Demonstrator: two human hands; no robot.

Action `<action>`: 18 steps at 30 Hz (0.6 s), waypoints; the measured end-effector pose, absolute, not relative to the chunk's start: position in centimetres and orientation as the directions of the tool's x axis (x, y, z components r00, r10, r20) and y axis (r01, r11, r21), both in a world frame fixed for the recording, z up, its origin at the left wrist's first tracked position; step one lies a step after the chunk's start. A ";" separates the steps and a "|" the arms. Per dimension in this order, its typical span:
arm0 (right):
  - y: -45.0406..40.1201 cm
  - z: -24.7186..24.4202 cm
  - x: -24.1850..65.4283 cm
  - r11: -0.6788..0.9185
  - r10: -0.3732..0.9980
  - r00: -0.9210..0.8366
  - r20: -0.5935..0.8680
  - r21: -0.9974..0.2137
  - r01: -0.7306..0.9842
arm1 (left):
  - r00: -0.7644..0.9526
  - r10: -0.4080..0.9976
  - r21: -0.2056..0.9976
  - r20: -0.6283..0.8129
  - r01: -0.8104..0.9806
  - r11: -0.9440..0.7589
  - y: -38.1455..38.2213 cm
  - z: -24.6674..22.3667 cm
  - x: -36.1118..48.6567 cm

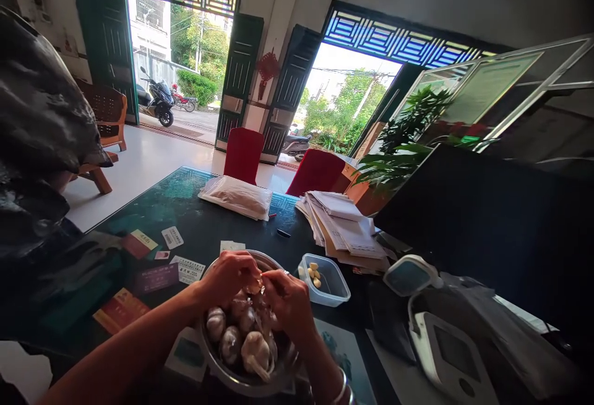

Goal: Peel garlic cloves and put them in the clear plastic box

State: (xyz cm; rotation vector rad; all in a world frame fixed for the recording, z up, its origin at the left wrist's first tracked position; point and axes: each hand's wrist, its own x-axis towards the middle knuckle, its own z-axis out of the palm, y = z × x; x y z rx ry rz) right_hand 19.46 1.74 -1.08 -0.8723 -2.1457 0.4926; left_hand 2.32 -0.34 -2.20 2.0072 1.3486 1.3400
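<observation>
My left hand (pixel 233 276) and my right hand (pixel 291 301) meet over a metal bowl (pixel 227 383), fingertips pinched together. Between them is a small garlic clove (pixel 254 285) with papery skin, partly covered by the fingers. Whole garlic bulbs (pixel 255 352) and loose skin fill the bowl below, several with purplish streaks. Just right of my right hand, a clear plastic container (pixel 336 297) holds several peeled garlic cloves (pixel 315 274) at its left side.
Cards (pixel 158 276) lie on the dark table left of the bowl. Beyond it are a plastic-wrapped packet (pixel 236 196) and a paper stack (pixel 346 225). A monitor (pixel 487 225) and a white device (pixel 452 355) stand right. Someone in dark clothing (pixel 44 96) is at the left.
</observation>
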 end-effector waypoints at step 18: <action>1.9 -1.4 19.8 0.722 0.688 -0.421 0.592 -0.499 0.478 | 0.079 0.923 0.783 0.376 0.506 -0.362 -0.6 -1.9 2.6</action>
